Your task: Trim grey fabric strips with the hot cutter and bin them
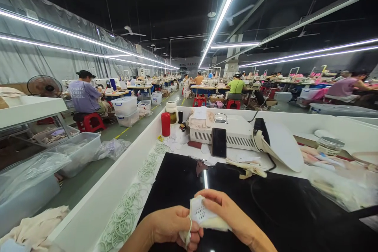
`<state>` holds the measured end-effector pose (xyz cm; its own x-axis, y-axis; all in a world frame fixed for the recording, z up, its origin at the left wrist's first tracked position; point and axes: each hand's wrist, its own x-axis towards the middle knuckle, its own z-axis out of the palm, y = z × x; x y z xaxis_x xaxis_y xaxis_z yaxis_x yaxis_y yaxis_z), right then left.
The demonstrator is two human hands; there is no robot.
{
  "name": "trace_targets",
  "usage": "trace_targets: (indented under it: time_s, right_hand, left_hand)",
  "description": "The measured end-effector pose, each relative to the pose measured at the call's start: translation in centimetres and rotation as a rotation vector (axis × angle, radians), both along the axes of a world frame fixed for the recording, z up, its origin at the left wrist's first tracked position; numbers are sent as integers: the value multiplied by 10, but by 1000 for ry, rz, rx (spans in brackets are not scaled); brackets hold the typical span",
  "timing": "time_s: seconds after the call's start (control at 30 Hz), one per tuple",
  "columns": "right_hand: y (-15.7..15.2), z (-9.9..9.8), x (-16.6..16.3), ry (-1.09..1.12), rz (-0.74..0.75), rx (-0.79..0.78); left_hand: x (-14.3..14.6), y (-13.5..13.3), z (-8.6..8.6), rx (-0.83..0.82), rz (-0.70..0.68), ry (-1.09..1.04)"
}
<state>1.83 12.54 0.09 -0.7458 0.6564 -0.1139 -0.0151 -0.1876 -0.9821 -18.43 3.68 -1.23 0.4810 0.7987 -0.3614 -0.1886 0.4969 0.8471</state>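
Low in the head view, a small bundle of cream fabric with a white printed slip (200,211) on it sits between my hands, above the glossy black tabletop (177,181). My right hand (228,214) is closed on its right side, thumb over the slip. My left hand (173,224) is closed at its lower left corner, fingers curled under. A thin pale cord (189,224) loops over those left fingers; whether it circles the bundle I cannot tell. Many pale green cord loops (126,204) lie along the table's left edge.
A phone (219,142) leans against a white vented machine (236,133). Behind the black surface stand a red canister (165,124) and a jar (171,112). Cream strips (251,167) and a white curved board (283,147) lie to the right. A low white wall (118,161) borders the table.
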Motion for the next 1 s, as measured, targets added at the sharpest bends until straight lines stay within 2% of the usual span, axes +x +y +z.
trace_targets:
  time_s: [0.17,0.27,0.4,0.67,0.77,0.87,1.0]
  right_hand:
    - [7,-12,-8,97,-229,-204]
    - [-3,-17,-21,82,-170,-244]
    - [-18,-21,-37,90,-72,-214]
    - [-9,-40,-39,81,-133,-79]
    - [-7,-47,-42,121,-195,-79]
    - [-6,-49,-44,205,-292,-176]
    - [-9,-43,-45,318,-382,-449]
  left_hand:
    - [-3,7,1,58,267,-188]
    - [-4,10,1,74,375,-267]
    - [-2,10,-1,68,359,-319]
    - [4,8,-5,57,374,-355]
    - [5,10,-4,57,416,-359]
    - [6,14,-3,66,492,-376]
    - [2,18,-4,58,572,-381]
